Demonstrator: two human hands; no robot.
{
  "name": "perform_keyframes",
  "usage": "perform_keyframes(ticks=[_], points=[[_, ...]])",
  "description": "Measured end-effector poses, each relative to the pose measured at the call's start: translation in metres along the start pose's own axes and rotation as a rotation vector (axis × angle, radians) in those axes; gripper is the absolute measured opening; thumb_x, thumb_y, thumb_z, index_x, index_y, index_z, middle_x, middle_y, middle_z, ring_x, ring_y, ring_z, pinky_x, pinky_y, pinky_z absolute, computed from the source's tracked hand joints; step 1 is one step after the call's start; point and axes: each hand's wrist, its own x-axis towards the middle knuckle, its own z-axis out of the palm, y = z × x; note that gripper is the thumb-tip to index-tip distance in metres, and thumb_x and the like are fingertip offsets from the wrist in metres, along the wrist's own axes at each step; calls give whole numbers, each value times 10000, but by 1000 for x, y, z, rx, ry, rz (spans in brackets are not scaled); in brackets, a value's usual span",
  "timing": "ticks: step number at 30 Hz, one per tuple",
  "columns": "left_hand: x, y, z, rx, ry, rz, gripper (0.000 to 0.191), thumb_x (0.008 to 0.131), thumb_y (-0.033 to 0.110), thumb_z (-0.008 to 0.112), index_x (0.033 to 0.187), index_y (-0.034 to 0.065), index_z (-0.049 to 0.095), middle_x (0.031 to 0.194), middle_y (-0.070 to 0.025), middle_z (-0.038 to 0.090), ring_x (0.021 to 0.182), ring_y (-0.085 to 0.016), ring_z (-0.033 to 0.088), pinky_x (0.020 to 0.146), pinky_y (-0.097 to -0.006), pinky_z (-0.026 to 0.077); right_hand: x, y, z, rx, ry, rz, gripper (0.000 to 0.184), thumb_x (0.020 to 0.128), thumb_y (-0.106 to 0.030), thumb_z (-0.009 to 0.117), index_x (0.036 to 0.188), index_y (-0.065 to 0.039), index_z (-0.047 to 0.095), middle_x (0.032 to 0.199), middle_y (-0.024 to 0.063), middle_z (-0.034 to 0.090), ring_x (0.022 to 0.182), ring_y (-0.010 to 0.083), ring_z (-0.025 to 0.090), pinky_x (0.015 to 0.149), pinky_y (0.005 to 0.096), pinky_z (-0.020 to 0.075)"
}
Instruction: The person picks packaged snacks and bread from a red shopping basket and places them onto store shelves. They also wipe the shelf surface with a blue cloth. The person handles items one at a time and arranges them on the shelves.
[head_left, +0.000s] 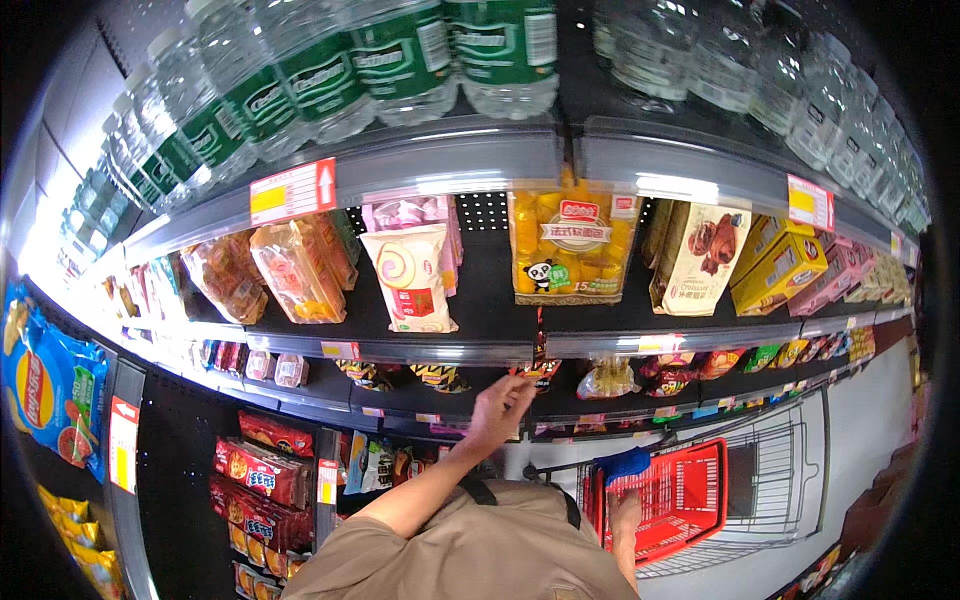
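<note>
My left hand (504, 409) reaches to the front edge of a lower shelf, its fingers bent beside a small red and black snack packet (541, 373). Whether the fingers grip the packet cannot be told. My right hand (625, 508) is low on the right, at the near side of a red plastic shopping basket (694, 499) that sits in a wire shopping cart (795, 480). A blue item (627, 464), perhaps cloth, lies at the basket's rim just beyond that hand. What the right fingers hold is unclear.
Water bottles with green labels (401, 64) line the upper shelf. Below stand a white roll-cake bag (407, 279), a yellow bread bag (576, 244) and a croissant bag (701, 259). At left are red biscuit packs (262, 469) and a blue chip bag (56, 382). Shelf edges run across in front.
</note>
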Motion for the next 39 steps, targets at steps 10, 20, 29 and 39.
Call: perform_keyframes(ticks=[10, 20, 29, 39], points=[[7, 22, -80, -448, 270, -120, 238, 1070, 184, 593, 1243, 25, 635, 1044, -94, 735, 885, -142, 718, 751, -270, 574, 27, -368, -117, 336, 4, -1012, 235, 922, -9, 679, 1150, -59, 648, 1008, 155, 653, 948, 356, 655, 802, 429, 529], [21, 16, -113, -703, 302, -256, 323, 1069, 210, 593, 1342, 44, 546, 1207, -137, 717, 910, -175, 730, 746, -285, 591, 45, -588, -122, 66, 239, -1578, 239, 966, -109, 636, 1198, -52, 648, 1130, 124, 673, 1115, 326, 604, 947, 437, 510], [32, 11, -118, -705, 291, -339, 445, 1066, 248, 596, 1408, -1, 460, 1250, -174, 701, 941, -204, 734, 751, -304, 599, 81, -644, -76, -118, 187, -1447, 191, 953, -229, 641, 1032, -70, 713, 1003, 155, 723, 982, 348, 695, 873, 485, 543], [28, 7, -118, -652, 396, -279, 400, 1066, 218, 591, 1403, 21, 505, 1160, -148, 713, 873, -171, 716, 714, -279, 578, 42, -609, -105, 99, 395, -1597, 234, 829, -127, 657, 1038, -23, 661, 1050, 133, 708, 965, 305, 707, 821, 407, 607]])
